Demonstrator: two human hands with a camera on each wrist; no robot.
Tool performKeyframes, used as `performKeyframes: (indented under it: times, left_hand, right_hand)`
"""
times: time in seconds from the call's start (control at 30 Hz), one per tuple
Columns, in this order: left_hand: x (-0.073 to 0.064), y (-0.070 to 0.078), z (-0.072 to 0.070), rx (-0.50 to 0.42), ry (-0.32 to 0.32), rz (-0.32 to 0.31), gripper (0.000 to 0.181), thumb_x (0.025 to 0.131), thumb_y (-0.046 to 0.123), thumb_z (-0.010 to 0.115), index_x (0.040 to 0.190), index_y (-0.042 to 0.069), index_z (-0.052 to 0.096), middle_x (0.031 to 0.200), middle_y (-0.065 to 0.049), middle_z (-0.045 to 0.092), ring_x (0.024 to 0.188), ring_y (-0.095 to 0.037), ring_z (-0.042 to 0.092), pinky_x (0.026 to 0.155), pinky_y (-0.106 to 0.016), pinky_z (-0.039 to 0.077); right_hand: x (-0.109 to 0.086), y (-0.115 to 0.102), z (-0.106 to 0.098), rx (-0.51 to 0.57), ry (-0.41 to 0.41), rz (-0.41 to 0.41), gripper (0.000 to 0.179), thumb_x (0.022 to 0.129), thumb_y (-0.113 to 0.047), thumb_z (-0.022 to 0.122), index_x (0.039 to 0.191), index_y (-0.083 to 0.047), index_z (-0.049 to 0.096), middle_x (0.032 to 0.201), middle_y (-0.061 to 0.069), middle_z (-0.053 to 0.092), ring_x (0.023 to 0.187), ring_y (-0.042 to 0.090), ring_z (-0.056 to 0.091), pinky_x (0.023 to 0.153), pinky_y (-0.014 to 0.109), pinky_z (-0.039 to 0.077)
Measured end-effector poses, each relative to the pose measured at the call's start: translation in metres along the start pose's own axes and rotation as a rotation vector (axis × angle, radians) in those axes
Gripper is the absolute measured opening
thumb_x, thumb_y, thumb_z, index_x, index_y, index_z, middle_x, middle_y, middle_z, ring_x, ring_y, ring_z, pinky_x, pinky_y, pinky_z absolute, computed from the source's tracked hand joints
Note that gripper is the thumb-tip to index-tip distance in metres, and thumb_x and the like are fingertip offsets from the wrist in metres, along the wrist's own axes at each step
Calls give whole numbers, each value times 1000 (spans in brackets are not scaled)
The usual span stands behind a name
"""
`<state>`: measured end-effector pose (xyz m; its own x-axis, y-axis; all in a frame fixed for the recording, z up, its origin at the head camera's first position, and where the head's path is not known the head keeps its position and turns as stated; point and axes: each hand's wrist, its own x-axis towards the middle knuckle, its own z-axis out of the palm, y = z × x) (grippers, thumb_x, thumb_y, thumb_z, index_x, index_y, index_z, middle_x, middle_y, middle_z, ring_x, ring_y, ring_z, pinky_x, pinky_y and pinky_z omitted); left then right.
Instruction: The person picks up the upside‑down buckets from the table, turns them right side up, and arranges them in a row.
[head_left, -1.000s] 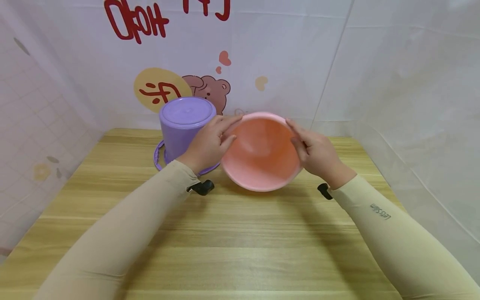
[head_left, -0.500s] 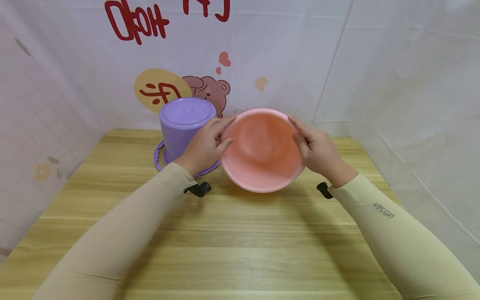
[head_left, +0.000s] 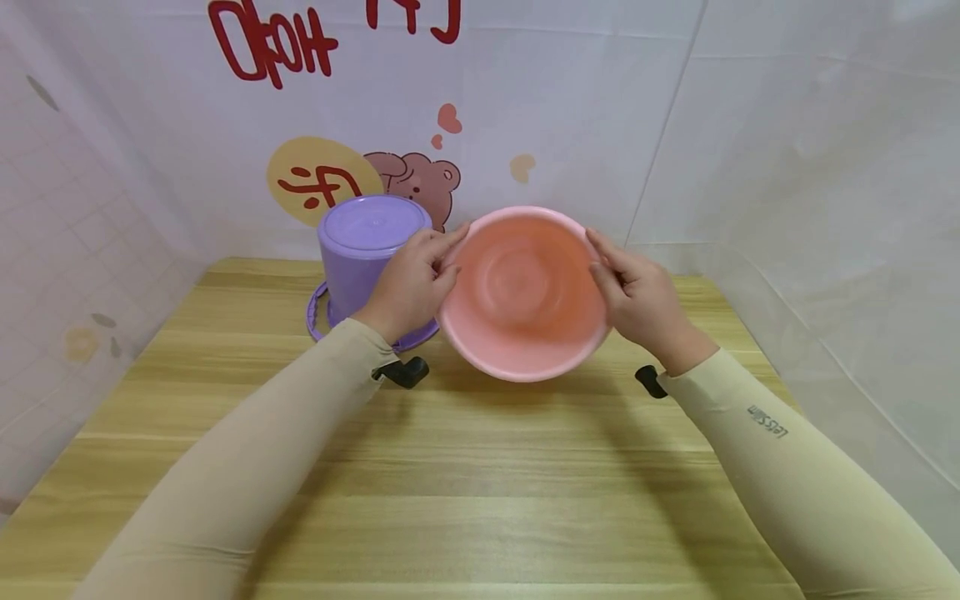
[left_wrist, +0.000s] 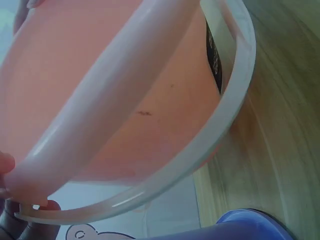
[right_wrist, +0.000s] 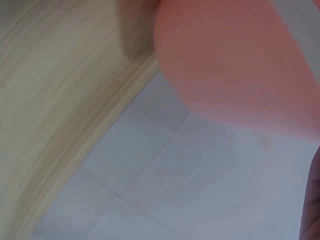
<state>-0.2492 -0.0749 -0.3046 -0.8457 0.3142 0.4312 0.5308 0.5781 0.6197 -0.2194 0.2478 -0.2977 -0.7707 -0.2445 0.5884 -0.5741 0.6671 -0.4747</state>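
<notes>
A pink bucket (head_left: 521, 287) is held tilted above the table, its mouth facing me and the round bottom visible inside. My left hand (head_left: 412, 283) grips its rim at the left, thumb on the inner side. On the opposite side of the rim, my right hand (head_left: 641, 304) holds on, also with the thumb inside. The left wrist view shows a pale curved handle (left_wrist: 245, 55) hanging along the bucket's outer wall (left_wrist: 175, 115), plus part of a dark label (left_wrist: 214, 57). In the right wrist view, the pink wall (right_wrist: 235, 60) is blurred and little of the hand shows.
An upside-down purple bucket (head_left: 352, 283) stands on the wooden table (head_left: 480, 483) just behind my left hand, its handle (head_left: 313, 317) lying around the base. A printed white sheet (head_left: 570, 108) covers the back wall, and pale sheets line both sides.
The pink bucket has tipped further toward me, its upper rim rising and more of its bottom showing. Both hands have shifted slightly apart with it. The purple bucket has stayed put.
</notes>
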Motion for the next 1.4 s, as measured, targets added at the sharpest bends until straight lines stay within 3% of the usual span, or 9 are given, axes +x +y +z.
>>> performKeyframes:
  times: [0.1,0.2,0.47,0.73,0.93,1.13,1.27,1.33,1.4]
  left_hand:
    - [2,1,-3,-11,7,-24,57,102,15,64,157,18,50,118,-13,61,92,-22,59,74,-33,58]
    - [4,2,-7,-6,5,-47,57,102,16,64,158,17,50,117,-14,61,93,-23,59,74,-34,57]
    - [7,8,-12,-4,-28,-102,57,105,19,61,160,18,47,123,-15,60,101,-25,59,86,-37,57]
    - [2,2,-9,-48,-70,-76,62,106,25,60,163,12,40,147,-17,55,118,-27,63,102,-40,57]
    - [-4,-4,-9,-27,-167,9,87,101,41,67,169,12,20,167,-13,38,152,-28,41,128,-46,35]
    - [-7,-8,-10,-26,-277,69,129,82,58,86,171,18,2,178,-4,8,165,-24,11,131,-48,24]
    - [-8,-8,-8,-26,-287,56,141,73,61,91,171,20,-2,179,-4,0,165,-27,7,129,-52,26]
    - [-8,-7,-7,-22,-278,31,141,74,62,90,171,19,-2,179,-4,-1,165,-28,7,129,-53,27]
    - [-8,-5,-7,-14,-264,10,138,75,62,89,171,18,0,179,-4,-1,165,-29,8,129,-54,26]
  right_hand:
    - [-2,2,-2,-15,-15,-23,48,106,-7,59,153,-9,54,112,25,76,76,26,68,62,5,48]
    - [-3,4,-3,-43,-48,-22,51,107,-9,56,158,-10,49,114,24,75,71,24,67,59,9,49]
    - [1,0,-3,-73,-72,35,51,110,-15,51,160,-14,46,147,23,62,67,26,69,55,16,51]
    - [3,2,-2,-61,-83,127,51,111,-19,47,161,-11,43,153,22,56,64,25,67,50,21,50]
    - [8,1,-5,-53,-103,260,51,112,-24,45,161,-13,43,161,15,48,57,19,61,46,24,46]
    - [11,0,-6,-53,-115,334,52,112,-29,43,162,-15,42,158,16,51,49,18,54,43,26,43]
    - [13,-3,-7,-58,-177,363,59,112,-39,43,166,-16,32,157,20,52,77,27,70,61,29,55]
    - [13,-4,-7,-50,-242,385,70,111,-48,43,169,-15,21,162,22,46,105,30,72,85,37,60]
    - [13,-3,-6,-41,-299,397,83,109,-56,44,169,-12,9,163,27,42,126,35,66,108,50,54]
